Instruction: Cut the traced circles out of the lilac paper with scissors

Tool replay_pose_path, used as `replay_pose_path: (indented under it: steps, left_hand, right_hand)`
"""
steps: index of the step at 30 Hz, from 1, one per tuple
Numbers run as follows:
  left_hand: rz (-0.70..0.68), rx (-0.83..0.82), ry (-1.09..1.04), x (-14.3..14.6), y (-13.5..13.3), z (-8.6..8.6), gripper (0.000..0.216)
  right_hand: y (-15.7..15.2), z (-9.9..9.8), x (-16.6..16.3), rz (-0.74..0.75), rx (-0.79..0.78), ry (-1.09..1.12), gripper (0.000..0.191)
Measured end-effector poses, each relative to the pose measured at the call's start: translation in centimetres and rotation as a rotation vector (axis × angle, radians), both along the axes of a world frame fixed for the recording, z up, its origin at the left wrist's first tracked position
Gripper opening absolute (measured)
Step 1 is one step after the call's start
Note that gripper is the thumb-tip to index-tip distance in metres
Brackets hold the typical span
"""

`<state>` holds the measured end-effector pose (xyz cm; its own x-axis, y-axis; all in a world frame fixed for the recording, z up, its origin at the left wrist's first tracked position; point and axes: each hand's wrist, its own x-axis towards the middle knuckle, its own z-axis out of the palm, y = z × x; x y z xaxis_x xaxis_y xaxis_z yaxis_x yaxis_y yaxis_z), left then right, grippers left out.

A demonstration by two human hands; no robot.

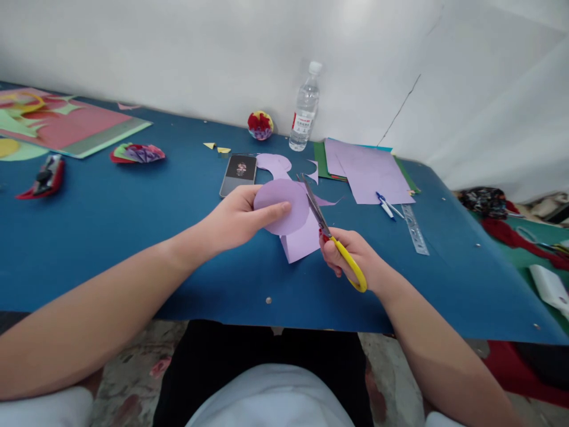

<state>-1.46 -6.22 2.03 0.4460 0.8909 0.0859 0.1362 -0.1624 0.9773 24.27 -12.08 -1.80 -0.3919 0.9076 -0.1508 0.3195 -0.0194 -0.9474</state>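
Note:
My left hand pinches a lilac paper piece with a rounded, disc-like edge, thumb on top of it, held just above the blue table. My right hand grips yellow-handled scissors, fingers through the loops. The blades point away from me and lie along the right edge of the rounded paper. A squarish flap of the same lilac paper hangs below the disc, and a thin cut strip trails to the right.
A phone lies just beyond my left hand, with lilac offcuts beside it. A water bottle, a paper ball, lilac sheets, pens and a ruler sit to the right; coloured paper pieces lie far left.

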Motion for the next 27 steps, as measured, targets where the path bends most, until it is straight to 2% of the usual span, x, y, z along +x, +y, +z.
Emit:
replay_pose_path:
  steps: [6,13,27]
  left_hand:
    - [-0.002,-0.029,-0.033,-0.03,0.02,-0.12,0.039]
    - [0.013,-0.016,-0.071,0.11,0.09,-0.03,0.043]
    - [0.007,-0.036,-0.094,0.06,0.14,-0.13,0.04]
  right_hand:
    - [-0.05,-0.53,-0.05,-0.058,0.01,0.014,0.065]
    - [-0.05,-0.21,-0.21,-0.1,0.011,0.005,0.066]
    - [-0.07,-0.43,-0.1,-0.09,0.016,0.021,0.063]
